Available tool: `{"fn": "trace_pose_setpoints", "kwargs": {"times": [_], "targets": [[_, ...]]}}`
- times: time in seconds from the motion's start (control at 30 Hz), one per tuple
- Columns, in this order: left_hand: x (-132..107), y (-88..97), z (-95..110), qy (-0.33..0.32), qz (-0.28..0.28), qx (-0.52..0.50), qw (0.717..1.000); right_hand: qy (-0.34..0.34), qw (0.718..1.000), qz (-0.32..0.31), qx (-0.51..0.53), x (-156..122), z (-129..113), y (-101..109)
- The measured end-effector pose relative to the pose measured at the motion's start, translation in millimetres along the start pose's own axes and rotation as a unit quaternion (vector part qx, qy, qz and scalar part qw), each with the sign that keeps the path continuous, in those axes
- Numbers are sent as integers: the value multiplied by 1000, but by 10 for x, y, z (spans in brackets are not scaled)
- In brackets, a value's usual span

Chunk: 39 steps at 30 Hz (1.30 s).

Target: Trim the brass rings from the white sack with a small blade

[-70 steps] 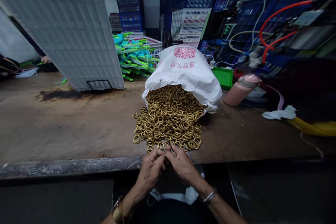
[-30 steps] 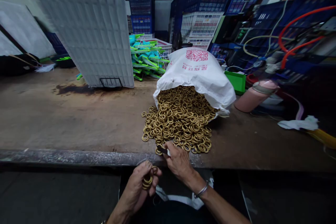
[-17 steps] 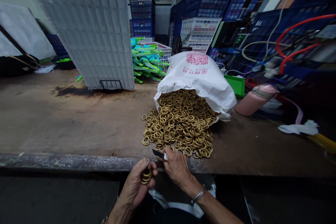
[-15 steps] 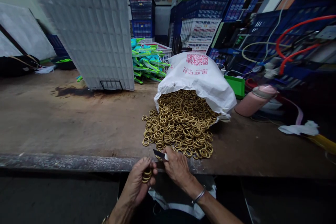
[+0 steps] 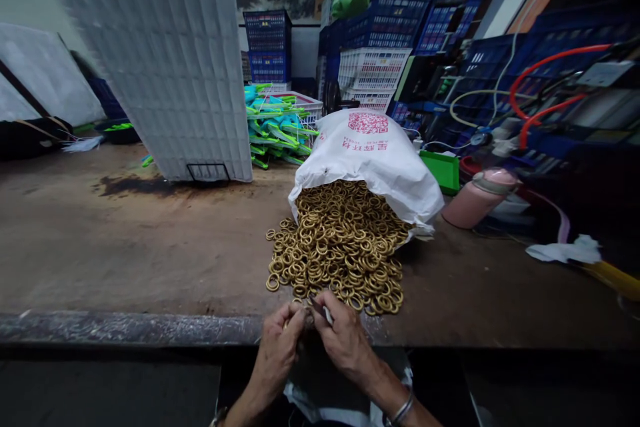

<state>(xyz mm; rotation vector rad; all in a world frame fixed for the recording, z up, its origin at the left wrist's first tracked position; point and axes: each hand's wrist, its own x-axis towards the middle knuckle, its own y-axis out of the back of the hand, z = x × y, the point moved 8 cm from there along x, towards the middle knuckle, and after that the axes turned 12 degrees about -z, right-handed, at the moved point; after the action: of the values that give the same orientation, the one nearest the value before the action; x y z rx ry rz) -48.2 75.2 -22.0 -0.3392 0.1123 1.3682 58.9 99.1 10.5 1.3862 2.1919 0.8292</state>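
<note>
A heap of brass rings (image 5: 337, 247) spills from a white sack (image 5: 373, 153) onto the brown workbench (image 5: 125, 247). My left hand (image 5: 277, 350) is closed on a few brass rings at the bench's near edge. My right hand (image 5: 345, 340) is closed on a small dark blade (image 5: 320, 307), and its fingertips meet the left hand's just below the heap. A metal bangle (image 5: 403, 408) circles my right wrist.
A white gridded tray (image 5: 165, 73) leans upright at the back left. Behind the sack lie teal and green plastic parts (image 5: 273, 123). A pink flask (image 5: 477, 190) and a green box (image 5: 443, 170) sit to the right, with stacked blue and white crates (image 5: 375, 47) behind.
My left hand has risen from below the bench edge to meet the right hand at the edge. The right hand's blade, which pointed left, is now turned in between the hands.
</note>
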Motion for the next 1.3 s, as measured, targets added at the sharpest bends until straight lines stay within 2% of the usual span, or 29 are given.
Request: {"fn": "trace_pose_setpoints", "kwargs": {"times": [0.1, 0.23, 0.33, 0.5, 0.6, 0.77, 1.0, 1.17, 1.3], "targets": [[5, 6, 89, -55, 13, 47, 997, -25, 996, -24, 81, 26, 57, -22], [18, -59, 168, -116, -9, 79, 990, -47, 984, -60, 162, 50, 124, -82], [37, -116, 141, -96, -32, 67, 993, -57, 975, -64, 207, 54, 208, -108], [71, -188, -74, 23, -46, 0, 999, -74, 966, -60, 239, 52, 356, -123], [105, -229, -173, 53, -59, -25, 997, -80, 964, -55, 247, 48, 386, -97], [162, -274, -200, 43, -88, -14, 995, -81, 953, -63, 285, 43, 379, -77], [174, -390, -32, 28, -117, 1, 993, -91, 944, -43, 313, 26, 490, -78], [188, -484, 100, -18, -146, 37, 988, -71, 950, -24, 303, 0, 488, 19], [202, -517, 122, -40, -162, 41, 985, -72, 956, -10, 283, -21, 467, 88]]}}
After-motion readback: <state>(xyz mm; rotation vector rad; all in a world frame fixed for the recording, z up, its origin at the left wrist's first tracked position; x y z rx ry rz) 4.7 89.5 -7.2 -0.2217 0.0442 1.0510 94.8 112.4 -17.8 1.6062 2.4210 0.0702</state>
